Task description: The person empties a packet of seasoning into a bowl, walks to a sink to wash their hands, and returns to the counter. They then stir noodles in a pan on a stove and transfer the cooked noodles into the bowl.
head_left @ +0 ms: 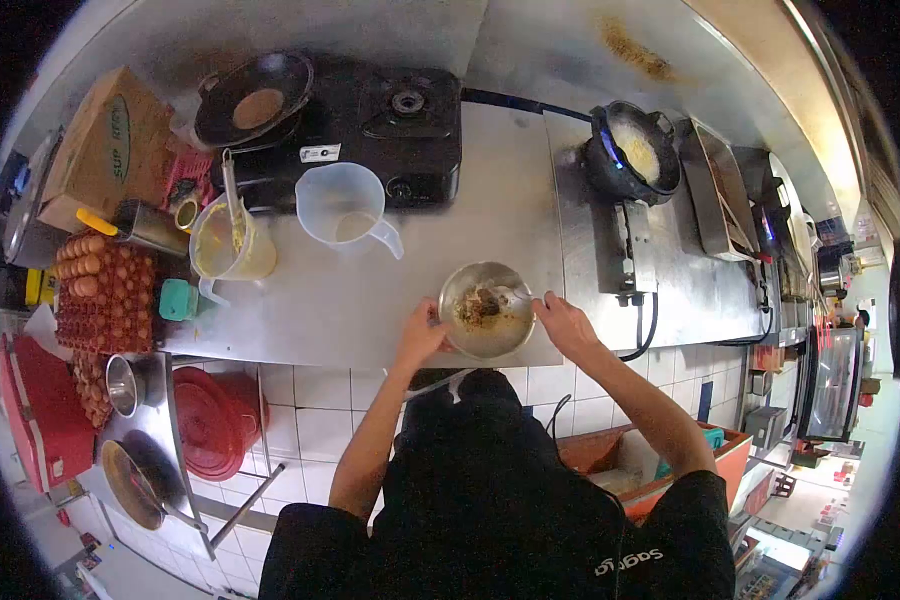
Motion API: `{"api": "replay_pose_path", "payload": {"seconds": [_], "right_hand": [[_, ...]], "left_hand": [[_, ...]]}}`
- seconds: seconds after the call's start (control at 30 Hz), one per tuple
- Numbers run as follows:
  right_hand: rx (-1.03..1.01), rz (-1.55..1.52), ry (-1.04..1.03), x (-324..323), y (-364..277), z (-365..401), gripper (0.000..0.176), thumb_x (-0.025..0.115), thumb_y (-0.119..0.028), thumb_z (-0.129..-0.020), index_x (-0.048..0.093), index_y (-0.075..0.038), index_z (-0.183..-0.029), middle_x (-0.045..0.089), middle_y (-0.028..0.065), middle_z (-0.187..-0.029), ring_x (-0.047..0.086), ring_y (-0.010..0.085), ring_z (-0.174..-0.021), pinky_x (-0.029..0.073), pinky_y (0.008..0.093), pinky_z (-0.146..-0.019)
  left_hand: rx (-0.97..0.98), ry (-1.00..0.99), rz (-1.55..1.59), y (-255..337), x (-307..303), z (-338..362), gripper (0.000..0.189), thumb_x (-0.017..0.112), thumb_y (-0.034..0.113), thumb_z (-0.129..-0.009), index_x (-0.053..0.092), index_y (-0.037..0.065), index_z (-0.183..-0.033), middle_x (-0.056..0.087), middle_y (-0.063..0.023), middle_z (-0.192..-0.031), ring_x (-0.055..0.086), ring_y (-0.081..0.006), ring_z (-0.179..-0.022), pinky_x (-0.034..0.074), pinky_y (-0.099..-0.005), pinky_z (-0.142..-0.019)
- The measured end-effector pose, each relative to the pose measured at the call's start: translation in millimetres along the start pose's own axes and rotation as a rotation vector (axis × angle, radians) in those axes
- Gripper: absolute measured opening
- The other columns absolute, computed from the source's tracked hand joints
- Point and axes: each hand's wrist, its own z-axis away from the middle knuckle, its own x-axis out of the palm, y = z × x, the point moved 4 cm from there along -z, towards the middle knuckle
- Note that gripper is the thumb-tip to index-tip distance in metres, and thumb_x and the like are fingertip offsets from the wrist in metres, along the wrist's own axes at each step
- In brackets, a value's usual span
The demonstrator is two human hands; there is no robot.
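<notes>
1. Nearest the camera, a dark shirt (530, 510) with pale lettering fills the foreground as a person stands at a steel counter (500, 190).
2. At the counter's near edge, between the person's two hands, sits a round metal bowl (490, 345) holding brown and dark ingredients (484, 303) heaped near its middle.
3. The left hand (426, 330) grips the bowl's left rim. The right hand (564, 323) is at the opposite rim, fingers bent; whether they clasp the rim or a pale utensil (510, 294) inside cannot be told.
4. Just beyond, a translucent measuring jug (335, 195) stands near the black stove (432, 182), its handle toward the bowl. To its left, a yellow-smeared jug (256, 252) has a metal-handled tool (230, 180) leaning in it.
5. A dark pan (292, 85) with brown contents rests on the stove's left side. Across the counter at right, a black pot (602, 178) holds something pale yellow, near a long metal tray (705, 190).
6. At far left, brown eggs (85, 268) fill stacked trays below a cardboard box (105, 150); a red lidded tub (210, 425) stands beneath the counter.
</notes>
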Motion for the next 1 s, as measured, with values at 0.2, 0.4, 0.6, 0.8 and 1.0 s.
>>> {"api": "replay_pose_path", "payload": {"seconds": [0.2,0.4,0.6,0.8,1.0], "right_hand": [[-0.043,-0.031,0.036,-2,0,-1,0.02,0.052,-0.006,-0.082,0.05,-0.005,-0.102,0.051,0.0142,-0.092,0.063,0.0318,-0.085,0.055,0.0384,-0.068],[0.044,-0.099,0.026,2,14,-3,0.02,0.05,-0.005,-0.083,0.049,-0.003,-0.102,0.053,0.0162,-0.091,0.062,0.0334,-0.085,0.055,0.0414,-0.067],[0.18,-0.219,0.031,-3,14,-5,0.018,0.049,-0.007,-0.085,0.049,-0.003,-0.102,0.055,0.0187,-0.093,0.062,0.0373,-0.082,0.054,0.043,-0.066],[0.183,-0.161,0.094,23,30,8,0.018,0.048,-0.005,-0.084,0.049,-0.002,-0.102,0.053,0.0168,-0.096,0.061,0.0362,-0.081,0.053,0.0438,-0.067],[0.307,-0.292,0.12,28,41,22,0.019,0.048,-0.007,-0.085,0.053,-0.007,-0.104,0.055,0.0164,-0.101,0.062,0.0377,-0.083,0.052,0.046,-0.072]], "left_hand": [[-0.151,-0.009,0.157,10,3,-3,0.024,0.06,0.002,-0.082,0.043,0.002,-0.099,0.054,-0.0142,-0.093,0.064,-0.0232,-0.054,0.057,-0.0336,-0.044],[-0.198,-0.044,0.182,25,7,-11,0.022,0.059,0.005,-0.084,0.042,0.004,-0.098,0.056,-0.0134,-0.085,0.064,-0.0222,-0.053,0.057,-0.0313,-0.044],[-0.159,-0.077,0.15,28,11,-22,0.026,0.06,0.005,-0.084,0.041,0.005,-0.101,0.057,-0.0133,-0.084,0.065,-0.023,-0.053,0.056,-0.0319,-0.043],[-0.107,-0.113,0.114,26,25,-25,0.028,0.059,0.006,-0.082,0.043,0.003,-0.105,0.058,-0.0133,-0.086,0.063,-0.0217,-0.058,0.057,-0.0323,-0.049],[-0.101,-0.023,0.064,19,40,-29,0.024,0.062,0.009,-0.081,0.047,0.001,-0.098,0.058,-0.0102,-0.08,0.06,-0.0192,-0.058,0.054,-0.0311,-0.048]]}}
